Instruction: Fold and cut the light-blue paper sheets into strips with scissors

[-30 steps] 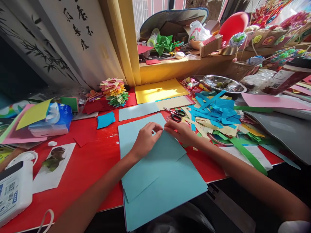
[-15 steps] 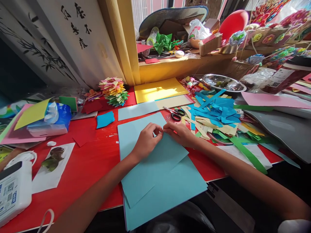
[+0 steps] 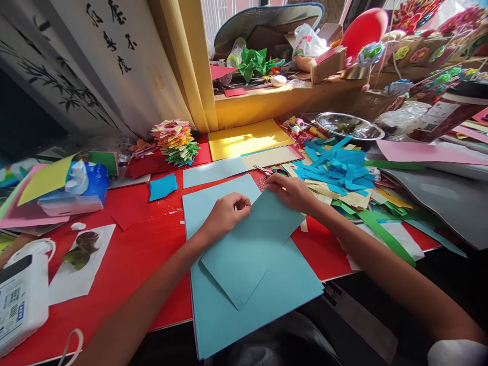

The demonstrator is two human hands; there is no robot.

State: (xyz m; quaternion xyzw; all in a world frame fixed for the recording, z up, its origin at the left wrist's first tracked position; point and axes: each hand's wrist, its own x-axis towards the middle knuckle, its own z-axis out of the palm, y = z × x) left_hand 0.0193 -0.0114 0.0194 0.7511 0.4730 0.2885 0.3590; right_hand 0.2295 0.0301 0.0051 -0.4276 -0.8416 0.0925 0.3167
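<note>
A light blue sheet of paper (image 3: 253, 244) lies slanted over a stack of larger light blue sheets (image 3: 274, 310), which overhangs the table's front edge. My right hand (image 3: 292, 192) pinches the upper corner of the slanted sheet, slightly raised. At its upper left edge, my left hand (image 3: 227, 212) has thumb and index finger closed in a loop, the tips on the paper. Behind my right hand are scissors (image 3: 281, 172) with black handles, partly hidden.
Blue strips (image 3: 339, 165) and cream and green offcuts lie to the right. A metal bowl (image 3: 348, 125) stands behind them. Small blue squares (image 3: 162, 187) and a folded-paper piece (image 3: 175, 142) sit back left. A tissue pack (image 3: 78, 188) and white device (image 3: 23, 305) are left.
My right hand has moved right and a little up with the sheet's corner, away from my left hand. The sheet has turned and shifted right over the stack.
</note>
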